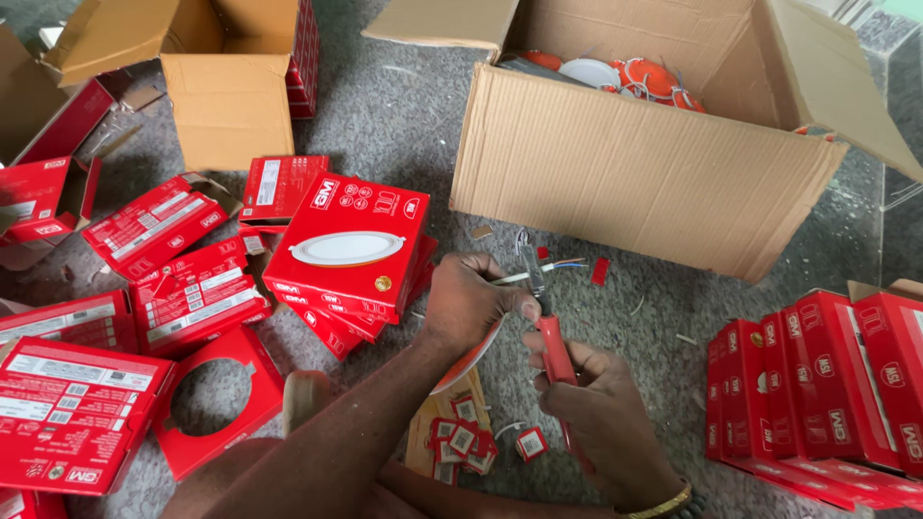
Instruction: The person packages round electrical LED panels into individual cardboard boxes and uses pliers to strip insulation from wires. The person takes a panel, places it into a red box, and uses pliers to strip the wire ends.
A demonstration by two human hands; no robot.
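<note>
Red flat boxes [154, 288] lie scattered over the grey floor [394, 115] at my far left, some opened, one flattened piece showing a round cut-out [213, 397]. Behind them stands a small open cardboard carton [226, 91]. Just left of my hands, a stack of red boxes [351, 255] carries a picture of a round white light on its top face. My left hand [471, 303] is closed around a round light fitting [468, 360], of which only a white and orange edge shows below my palm, and my fingers pinch its thin wires [558, 265]. Below, small red and white tags [466, 440] lie in a heap on the floor. My right hand [601, 408] is clamped on the red handles of a pair of cutters [550, 332], whose metal tip meets the wires beside my left fingers. Behind stands a large open cardboard carton [639, 178] with orange and white fittings [630, 75] inside. At far right, closed red boxes [827, 394] stand upright in a row.
</note>
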